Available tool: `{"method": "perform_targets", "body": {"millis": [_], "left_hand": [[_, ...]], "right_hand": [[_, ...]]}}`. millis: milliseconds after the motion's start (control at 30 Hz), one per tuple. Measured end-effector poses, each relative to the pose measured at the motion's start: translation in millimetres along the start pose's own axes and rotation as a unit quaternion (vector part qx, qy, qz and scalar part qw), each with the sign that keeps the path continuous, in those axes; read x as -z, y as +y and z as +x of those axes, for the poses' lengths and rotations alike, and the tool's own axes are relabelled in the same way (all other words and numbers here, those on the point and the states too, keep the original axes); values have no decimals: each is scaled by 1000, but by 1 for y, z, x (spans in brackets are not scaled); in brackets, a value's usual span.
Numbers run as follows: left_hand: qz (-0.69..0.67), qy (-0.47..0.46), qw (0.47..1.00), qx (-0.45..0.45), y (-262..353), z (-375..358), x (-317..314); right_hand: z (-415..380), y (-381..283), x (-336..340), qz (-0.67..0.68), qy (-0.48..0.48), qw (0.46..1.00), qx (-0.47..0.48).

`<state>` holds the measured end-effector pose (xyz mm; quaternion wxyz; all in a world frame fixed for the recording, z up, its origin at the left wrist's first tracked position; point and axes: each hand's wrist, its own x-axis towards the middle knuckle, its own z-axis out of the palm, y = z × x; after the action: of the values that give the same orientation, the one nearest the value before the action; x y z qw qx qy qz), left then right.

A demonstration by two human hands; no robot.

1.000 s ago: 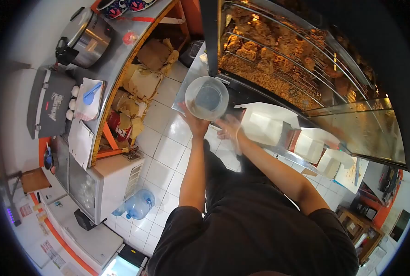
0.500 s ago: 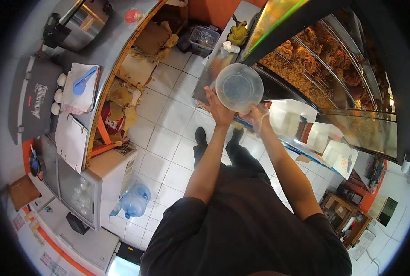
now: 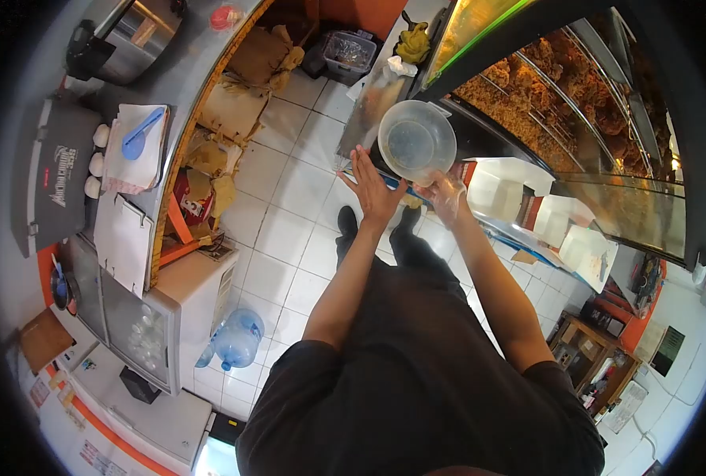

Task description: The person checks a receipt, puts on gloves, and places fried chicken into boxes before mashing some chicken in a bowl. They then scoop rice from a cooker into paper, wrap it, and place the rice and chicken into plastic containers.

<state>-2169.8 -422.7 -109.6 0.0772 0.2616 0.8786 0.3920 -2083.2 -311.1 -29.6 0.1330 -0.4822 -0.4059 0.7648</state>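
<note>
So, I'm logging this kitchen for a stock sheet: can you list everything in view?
plastic tub: one, clear, held up before the display case
display case: one, glass, right, with fried food inside
cartons: several, white, on the ledge below the case
water bottle: one, blue, on the white floor tiles
cooker: one, silver, top left on the counter
scoop: one, blue, on papers on the counter
left hand: bare, open, beside the tub
right hand: clear glove, at the tub's lower rim

Black short-sleeved shirt, dark trousers, black shoes, clear glove on right hand.
</note>
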Motion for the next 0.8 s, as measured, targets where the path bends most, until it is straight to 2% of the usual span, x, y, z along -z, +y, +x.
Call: {"method": "perform_targets", "body": {"millis": [167,233,333,500,600,667,700,767,800], "left_hand": [[-4,9,1000,-1,-14,-11,19],[55,1,998,-29,-24,-12,24],[93,-4,993,-69,-30,-6,32],[177,-12,973,-148,-31,5,42],[197,-29,966,-165,-36,8,44],[208,-39,962,-174,-36,10,47],[206,-36,962,-177,-35,9,51],[154,-48,979,-124,-37,0,57],[116,-44,987,-104,-42,-9,63]], "right_hand": [[32,24,3,21,7,997,-71],[36,25,0,15,37,995,-95],[40,34,9,17,-17,996,-83],[34,28,4,1,-9,996,-92],[37,27,5,11,8,996,-88],[46,32,24,2,-80,984,-158],[44,43,35,9,-51,992,-111],[-10,-15,9,-141,38,981,-124],[3,-10,38,-242,0,967,-77]]}}
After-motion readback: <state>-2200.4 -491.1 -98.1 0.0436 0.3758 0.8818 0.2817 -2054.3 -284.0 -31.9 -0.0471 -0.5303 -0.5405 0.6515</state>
